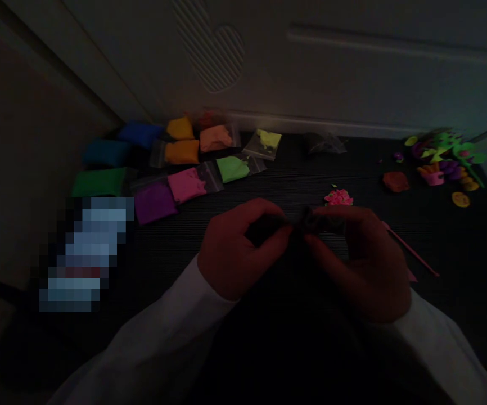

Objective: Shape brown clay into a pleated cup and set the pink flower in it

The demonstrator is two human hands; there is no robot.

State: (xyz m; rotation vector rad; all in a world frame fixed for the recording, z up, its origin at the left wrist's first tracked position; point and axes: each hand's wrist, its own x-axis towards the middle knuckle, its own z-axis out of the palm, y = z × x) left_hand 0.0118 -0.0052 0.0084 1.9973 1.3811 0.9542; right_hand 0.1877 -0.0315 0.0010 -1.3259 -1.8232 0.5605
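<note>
The scene is very dim. My left hand [239, 253] and my right hand [361, 264] meet over a dark ribbed mat [269, 185], fingertips pinched together on a small dark lump [306, 220] that I cannot make out clearly. Both wrists wear light sleeves. A small pink flower-like clay piece [338, 197] lies just beyond my right hand. A thin pink stick tool [412, 250] lies to the right of that hand.
Several bags of coloured clay lie at the back left: blue [140, 133], green [100, 181], orange [181, 152], pink [188, 184], purple [156, 202], lime [233, 167]. A red lump [396, 181] and a colourful clay model [443, 157] sit at the right. A white panelled door [311, 62] stands behind.
</note>
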